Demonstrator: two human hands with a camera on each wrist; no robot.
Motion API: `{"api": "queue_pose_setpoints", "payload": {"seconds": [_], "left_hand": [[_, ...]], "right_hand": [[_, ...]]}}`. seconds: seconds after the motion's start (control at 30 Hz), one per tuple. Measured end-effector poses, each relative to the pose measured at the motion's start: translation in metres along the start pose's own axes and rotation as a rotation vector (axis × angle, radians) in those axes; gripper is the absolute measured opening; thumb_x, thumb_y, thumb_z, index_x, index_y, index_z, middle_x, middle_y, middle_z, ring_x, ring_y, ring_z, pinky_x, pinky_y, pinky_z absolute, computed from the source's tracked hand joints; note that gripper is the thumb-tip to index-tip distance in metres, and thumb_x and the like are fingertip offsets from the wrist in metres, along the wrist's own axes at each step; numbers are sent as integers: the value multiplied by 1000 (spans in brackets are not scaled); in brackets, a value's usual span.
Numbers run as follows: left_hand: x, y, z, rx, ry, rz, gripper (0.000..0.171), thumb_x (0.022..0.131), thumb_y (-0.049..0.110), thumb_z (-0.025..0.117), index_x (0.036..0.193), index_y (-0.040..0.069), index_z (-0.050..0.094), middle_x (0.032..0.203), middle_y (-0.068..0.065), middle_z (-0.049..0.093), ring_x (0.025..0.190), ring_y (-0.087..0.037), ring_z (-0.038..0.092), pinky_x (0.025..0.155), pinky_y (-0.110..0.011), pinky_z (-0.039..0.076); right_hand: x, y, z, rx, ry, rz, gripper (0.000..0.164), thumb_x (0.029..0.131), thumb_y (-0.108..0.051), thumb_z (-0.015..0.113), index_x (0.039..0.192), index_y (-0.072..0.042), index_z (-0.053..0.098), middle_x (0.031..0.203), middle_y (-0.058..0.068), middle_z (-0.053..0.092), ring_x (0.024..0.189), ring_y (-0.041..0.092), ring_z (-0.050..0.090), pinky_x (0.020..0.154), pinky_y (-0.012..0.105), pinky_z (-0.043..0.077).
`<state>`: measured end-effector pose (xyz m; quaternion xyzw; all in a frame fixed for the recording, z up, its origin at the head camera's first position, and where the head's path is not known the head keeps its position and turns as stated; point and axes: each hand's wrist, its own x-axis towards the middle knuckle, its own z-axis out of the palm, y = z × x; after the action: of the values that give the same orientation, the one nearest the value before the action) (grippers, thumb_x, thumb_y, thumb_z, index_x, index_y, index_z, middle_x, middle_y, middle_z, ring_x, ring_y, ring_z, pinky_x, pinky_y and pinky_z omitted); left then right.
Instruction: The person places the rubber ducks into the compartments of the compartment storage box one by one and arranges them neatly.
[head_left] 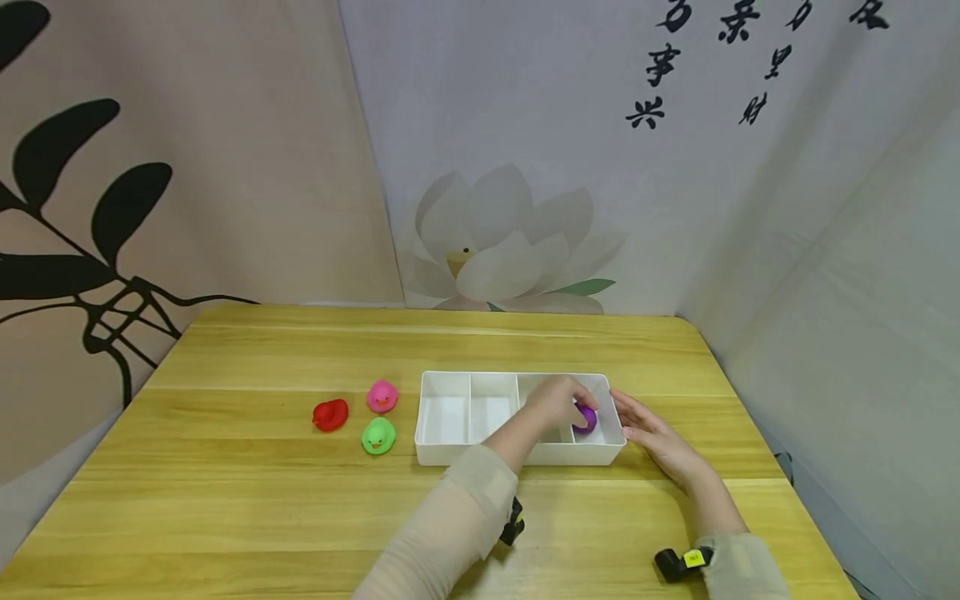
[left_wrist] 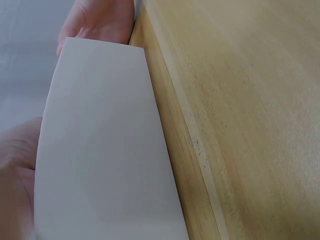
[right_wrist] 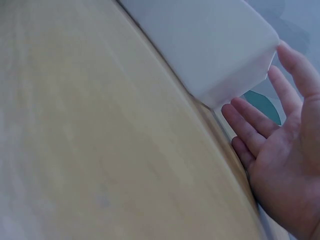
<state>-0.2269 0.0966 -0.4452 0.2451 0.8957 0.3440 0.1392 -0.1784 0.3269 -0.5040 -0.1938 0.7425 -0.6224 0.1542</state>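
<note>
Left grip (head_left: pixel 555 403) pinches the purple toy (head_left: pixel 585 420) to its right, in the compartment (head_left: pixel 604 427) nearest the released right grip (head_left: pixel 666 440).

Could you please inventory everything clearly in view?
Tray: one, white, on the table.
Table: one, yellowish wood, under the tray.
Red duck: one, red, left of the tray.
Green duck: one, green, left of the tray.
Pink duck: one, pink, behind the green duck.
Purple toy: one, purple, in the tray's right end.
Backdrop: one, pale, printed, behind the table.
Wrist cameras: two, black, one per arm.
Sleeves: two, beige, one per arm.
Left hand: one, bare, gripping the purple toy.
Right hand: one, bare, at the tray's right end.
</note>
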Motion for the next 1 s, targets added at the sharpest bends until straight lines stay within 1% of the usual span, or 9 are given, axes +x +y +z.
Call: {"api": "queue_pose_setpoints", "payload": {"seconds": [0.17, 0.27, 0.4, 0.67, 0.7, 0.73, 0.83, 0.93, 1.0], "left_hand": [[-1, -1, 1, -15, 3, 6, 27, 76, 11, 82, 101, 18, 77, 94, 10, 70, 93, -6, 58, 83, -20, 43], [-4, -2, -1, -55, 0, 7, 28, 77, 13, 81, 105, 17, 75, 101, 9, 70, 101, -9, 59, 89, -22, 43], [-9, -3, -6, -110, 13, 10, 29, 79, 15, 79, 108, 17, 74, 106, 8, 69, 111, -13, 57, 95, -27, 41], [-23, -4, -19, -193, 81, 87, 28, 81, 14, 78, 108, 16, 74, 110, 7, 68, 115, -15, 55, 98, -31, 41], [-26, -4, -20, -212, 90, 97, 28, 81, 14, 78, 109, 16, 74, 110, 7, 68, 114, -15, 56, 96, -30, 41], [-28, -4, -22, -238, 93, 107, 28, 81, 13, 77, 109, 16, 74, 110, 7, 68, 107, -15, 60, 92, -29, 45], [-38, -3, -26, -304, 101, 128, 29, 82, 13, 77, 110, 14, 73, 111, 6, 68, 80, -20, 65, 70, -27, 51], [-48, -2, -29, -371, 106, 144, 30, 82, 12, 77, 111, 12, 72, 112, 4, 67, 60, -28, 61, 48, -24, 46], [-55, -1, -32, -398, 123, 160, 29, 82, 12, 77, 111, 12, 72, 112, 2, 67, 59, -29, 61, 44, -23, 43]], "right_hand": [[0, 2, 0, -8, 5, 3, 56, 102, -9, 42, 153, -12, 20, 151, 26, 23, 128, 8, 37, 100, 27, 29], [-1, 2, 0, -12, 10, 7, 56, 102, -10, 43, 153, -13, 21, 151, 25, 24, 128, 6, 38, 100, 28, 28], [0, 2, 1, 0, 5, -1, 56, 101, -9, 43, 153, -11, 21, 151, 26, 23, 128, 5, 37, 100, 23, 30], [0, 3, 1, 11, 6, -10, 56, 101, -9, 43, 153, -10, 21, 151, 27, 22, 128, 4, 37, 98, 20, 31], [0, 3, 1, 10, 8, -9, 56, 101, -9, 43, 153, -10, 21, 151, 27, 22, 128, 4, 37, 98, 20, 31], [0, 3, 1, 9, 10, -8, 56, 101, -9, 44, 153, -10, 21, 151, 26, 22, 128, 4, 37, 98, 19, 31], [0, 2, 2, 5, 18, -1, 56, 101, -10, 44, 152, -11, 22, 151, 26, 23, 128, 4, 38, 98, 20, 31], [1, 2, 2, 3, 26, 9, 56, 101, -10, 44, 152, -11, 22, 151, 25, 24, 128, 4, 38, 100, 23, 30], [1, 2, 2, 2, 28, 13, 56, 101, -11, 45, 152, -11, 22, 151, 25, 25, 128, 5, 38, 100, 26, 28]]}}
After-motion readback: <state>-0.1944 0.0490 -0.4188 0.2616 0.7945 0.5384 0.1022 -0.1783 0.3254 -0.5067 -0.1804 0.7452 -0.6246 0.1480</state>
